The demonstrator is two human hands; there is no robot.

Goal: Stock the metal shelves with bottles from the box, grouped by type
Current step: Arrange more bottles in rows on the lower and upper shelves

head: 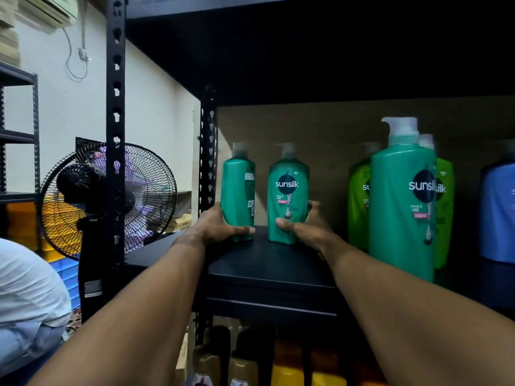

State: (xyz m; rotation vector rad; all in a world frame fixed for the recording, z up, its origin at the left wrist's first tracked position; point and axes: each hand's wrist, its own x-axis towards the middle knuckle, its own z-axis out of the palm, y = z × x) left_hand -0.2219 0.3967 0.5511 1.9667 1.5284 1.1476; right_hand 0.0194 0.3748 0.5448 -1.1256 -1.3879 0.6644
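Note:
Two teal-green Sunsilk pump bottles stand upright at the back left of the black metal shelf (267,263). My left hand (220,224) grips the base of the left bottle (238,188), whose back label faces right. My right hand (306,227) wraps the base of the right bottle (288,190), its front label toward me. A third teal-green bottle (401,196) stands nearer the front at the right. Behind it are light-green bottles (358,201), and a blue bottle (497,213) stands at the far right.
The shelf below holds dark brown and gold bottles (220,355) and yellow ones (287,366). A shelf post (115,151) rises at the left, with a black floor fan (111,199) behind it. A person in a white shirt (28,291) sits at the lower left.

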